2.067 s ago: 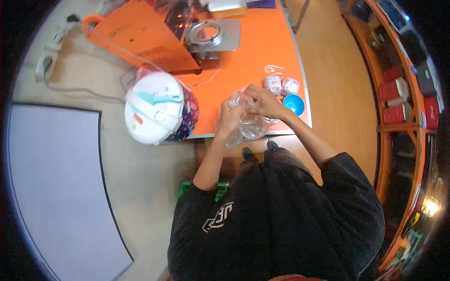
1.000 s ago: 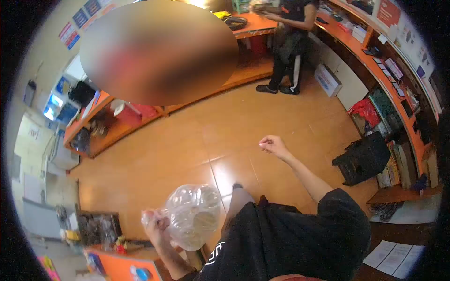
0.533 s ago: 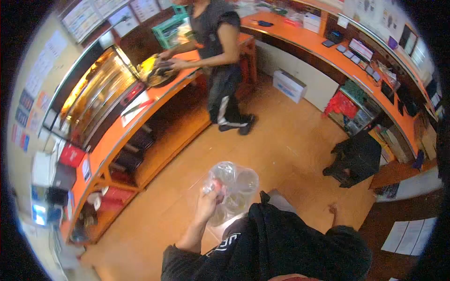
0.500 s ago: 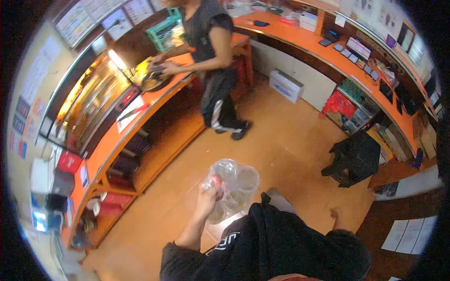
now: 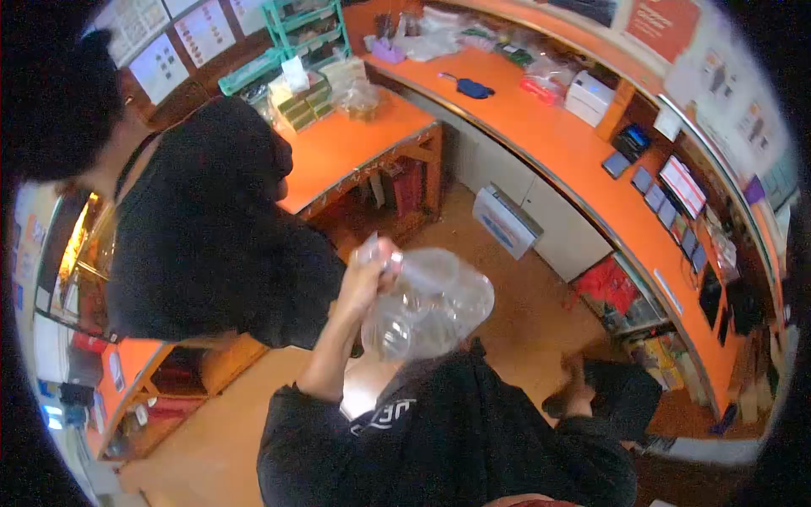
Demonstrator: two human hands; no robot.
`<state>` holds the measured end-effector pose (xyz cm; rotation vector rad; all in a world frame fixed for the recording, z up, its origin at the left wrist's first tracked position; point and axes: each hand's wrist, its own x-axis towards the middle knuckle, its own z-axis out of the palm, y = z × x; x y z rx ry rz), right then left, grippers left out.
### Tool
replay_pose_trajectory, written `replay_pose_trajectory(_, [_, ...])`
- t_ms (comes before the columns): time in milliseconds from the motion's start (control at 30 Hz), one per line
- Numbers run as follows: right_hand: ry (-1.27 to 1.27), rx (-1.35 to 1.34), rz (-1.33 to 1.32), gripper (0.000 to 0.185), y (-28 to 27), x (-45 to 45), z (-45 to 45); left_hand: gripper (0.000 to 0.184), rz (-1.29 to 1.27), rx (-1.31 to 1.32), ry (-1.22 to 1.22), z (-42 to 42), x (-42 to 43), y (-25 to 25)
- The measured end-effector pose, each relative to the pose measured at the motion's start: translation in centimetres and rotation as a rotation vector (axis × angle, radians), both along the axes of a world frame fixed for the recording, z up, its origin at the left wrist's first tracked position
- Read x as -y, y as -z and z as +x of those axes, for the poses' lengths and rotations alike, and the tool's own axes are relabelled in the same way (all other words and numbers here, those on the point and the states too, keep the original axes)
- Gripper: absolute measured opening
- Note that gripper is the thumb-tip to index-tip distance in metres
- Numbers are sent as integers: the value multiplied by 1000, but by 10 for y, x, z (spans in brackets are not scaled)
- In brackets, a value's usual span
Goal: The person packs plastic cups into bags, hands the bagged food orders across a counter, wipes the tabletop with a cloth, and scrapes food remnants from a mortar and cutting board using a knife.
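Observation:
My left hand [image 5: 365,283] is closed around the gathered top of a clear plastic bag [image 5: 439,308], which hangs in front of my chest. Round, see-through shapes like cups or tubs show inside the bag; what they contain I cannot make out. Something pinkish-red shows at the fingers. Off to my right, my right hand [image 5: 579,387] hangs low near a black stool [image 5: 621,397], smeared by motion, and its fingers are unclear.
A person in black [image 5: 220,228] stands very close on my left. Ahead runs a long orange counter [image 5: 515,101] with phones [image 5: 655,196] and a white printer-like box [image 5: 589,100]. A white carton [image 5: 505,221] stands on the floor beneath. A green rack [image 5: 308,29] is at the back left.
The bag and my left hand have come up and forward. My view has moved closer to the counters. The other person now fills the left side, much nearer than before.

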<state>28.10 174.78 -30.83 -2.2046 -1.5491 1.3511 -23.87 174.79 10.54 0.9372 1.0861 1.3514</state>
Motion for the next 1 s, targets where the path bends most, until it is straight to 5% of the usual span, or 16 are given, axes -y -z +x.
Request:
replay_pose_trajectory(167, [-54, -456, 370, 15, -63, -274, -73, 25, 153, -22, -30, -27, -157, -14])
replay_pose_trajectory(300, [-16, -787, 252, 26, -177, -394, -174, 7, 208, 67, -37, -59, -273, -25])
replay_pose_trajectory(400, [-362, -458, 406, 26, -229, -462, -216, 6, 150, -132, -83, -96, -349, -25])
replay_pose_trajectory(500, [-305, -434, 338, 28, -266, -528, -248, 13, 103, -195, -199, -133, -408, -14])
replay_pose_trajectory(667, [-442, -619, 248, 27, -280, -651, -318, 14, -3, -256, -163, -211, -491, 6])
replay_pose_trajectory(967, [-1331, -655, 166, 34, -345, -746, -590, 19, -130, -507, -278, -297, -556, 61])
replay_pose_trajectory(1000, [-1384, -632, 146, 37, -346, -744, -617, 23, -117, -333, -356, -306, -558, 70])
